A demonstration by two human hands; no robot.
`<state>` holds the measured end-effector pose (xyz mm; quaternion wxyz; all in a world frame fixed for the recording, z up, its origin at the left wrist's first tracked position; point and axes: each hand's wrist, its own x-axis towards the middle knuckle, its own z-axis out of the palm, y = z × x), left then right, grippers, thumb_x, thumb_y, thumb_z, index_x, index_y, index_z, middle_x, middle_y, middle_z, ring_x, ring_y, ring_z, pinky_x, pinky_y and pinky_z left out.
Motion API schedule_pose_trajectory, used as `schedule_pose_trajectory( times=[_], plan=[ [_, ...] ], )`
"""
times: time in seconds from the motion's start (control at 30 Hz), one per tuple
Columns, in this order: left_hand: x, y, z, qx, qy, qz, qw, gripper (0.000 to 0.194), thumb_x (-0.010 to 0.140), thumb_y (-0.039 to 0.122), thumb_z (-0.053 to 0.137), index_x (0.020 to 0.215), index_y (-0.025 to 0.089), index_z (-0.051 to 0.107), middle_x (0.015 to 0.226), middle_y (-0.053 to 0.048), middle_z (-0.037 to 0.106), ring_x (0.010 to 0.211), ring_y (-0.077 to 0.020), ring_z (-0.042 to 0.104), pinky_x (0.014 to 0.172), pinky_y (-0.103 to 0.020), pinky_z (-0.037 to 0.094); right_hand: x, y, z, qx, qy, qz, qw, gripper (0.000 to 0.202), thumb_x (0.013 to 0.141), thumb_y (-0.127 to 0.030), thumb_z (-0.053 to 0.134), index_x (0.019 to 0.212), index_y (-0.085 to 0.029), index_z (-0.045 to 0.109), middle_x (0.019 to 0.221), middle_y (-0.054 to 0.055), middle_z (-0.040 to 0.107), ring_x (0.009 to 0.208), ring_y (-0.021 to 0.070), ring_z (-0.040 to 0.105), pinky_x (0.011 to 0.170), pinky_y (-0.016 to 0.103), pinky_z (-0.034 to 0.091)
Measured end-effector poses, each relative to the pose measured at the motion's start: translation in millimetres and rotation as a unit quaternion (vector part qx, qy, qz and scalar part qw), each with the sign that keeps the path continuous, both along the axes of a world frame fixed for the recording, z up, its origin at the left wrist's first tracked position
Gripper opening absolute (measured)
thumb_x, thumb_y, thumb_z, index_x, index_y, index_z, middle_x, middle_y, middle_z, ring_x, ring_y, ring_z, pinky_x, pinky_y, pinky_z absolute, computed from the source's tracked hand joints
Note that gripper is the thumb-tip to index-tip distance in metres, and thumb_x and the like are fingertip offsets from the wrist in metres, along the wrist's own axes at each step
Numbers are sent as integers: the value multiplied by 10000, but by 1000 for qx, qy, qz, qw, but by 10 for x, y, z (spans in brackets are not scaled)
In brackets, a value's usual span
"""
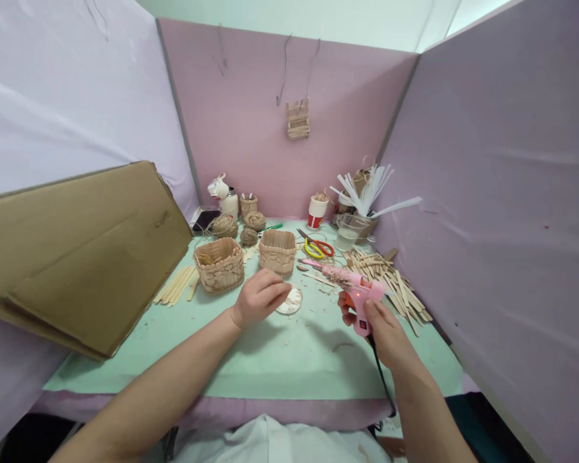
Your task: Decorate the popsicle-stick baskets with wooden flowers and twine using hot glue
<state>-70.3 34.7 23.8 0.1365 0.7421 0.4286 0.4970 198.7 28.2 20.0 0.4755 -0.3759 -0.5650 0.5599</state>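
My right hand (386,328) is wrapped round the handle of a pink hot glue gun (363,289), whose nozzle points left above the table. A black cord hangs down from its handle. My left hand (260,299) is raised with its fingers drawn together, and what they hold, if anything, is too small to make out. Under and just right of those fingertips lies a small round white disc (291,300), partly hidden. Behind the left hand stand two woven-looking wooden baskets, the right one (276,252) nearer the middle and the left one (219,265) with strips inside.
Scissors (318,246) and balls of twine (225,225) lie farther back. Wooden sticks (393,280) are heaped at right, flat strips (177,285) at left. A clear cup (349,231) stands near white glue sticks (367,190). A cardboard sheet (91,251) leans on the left.
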Motion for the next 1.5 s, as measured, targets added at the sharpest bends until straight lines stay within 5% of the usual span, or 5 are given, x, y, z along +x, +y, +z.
schedule_pose_trajectory(
  times=[0.13, 0.27, 0.4, 1.0, 1.5],
  plan=[
    [70, 121, 12, -146, -217, 101, 960, 191, 722, 373, 657, 715, 182, 651, 726, -39, 600, 687, -141, 519, 668, -282, 410, -254, -64, -19, 43, -76, -12, 996, 495, 840, -602, 437, 965, -164, 633, 873, 92, 627, 674, 164, 528, 598, 289, 431],
    [54, 245, -44, -329, -378, 66, 863, 294, 578, 390, 756, 676, 150, 618, 608, 21, 511, 536, -77, 400, 514, -227, 291, -507, -93, -78, 85, -160, -19, 983, 499, 813, -628, 448, 957, -192, 643, 782, 76, 619, 669, 188, 525, 572, 290, 417],
    [56, 245, -35, -353, -422, 41, 834, 332, 511, 374, 794, 640, 138, 600, 542, 49, 441, 497, -55, 337, 479, -221, 218, -619, -58, -201, 75, -166, -8, 983, 502, 844, -606, 419, 999, -179, 633, 791, 70, 617, 681, 186, 526, 590, 288, 422],
    [60, 237, -88, -303, -348, 83, 884, 266, 588, 387, 740, 648, 150, 635, 529, 49, 483, 497, -70, 348, 510, -239, 247, -638, -50, -250, 81, -181, -36, 980, 512, 852, -614, 380, 888, -154, 600, 664, 12, 491, 603, 146, 433, 558, 274, 373],
    [61, 223, -74, -298, -330, 88, 891, 279, 606, 404, 737, 656, 149, 636, 542, 40, 494, 509, -72, 355, 514, -234, 258, -649, -64, -221, 72, -172, -30, 982, 480, 854, -600, 387, 926, -168, 585, 753, 39, 565, 641, 160, 479, 563, 277, 389]
  ],
)
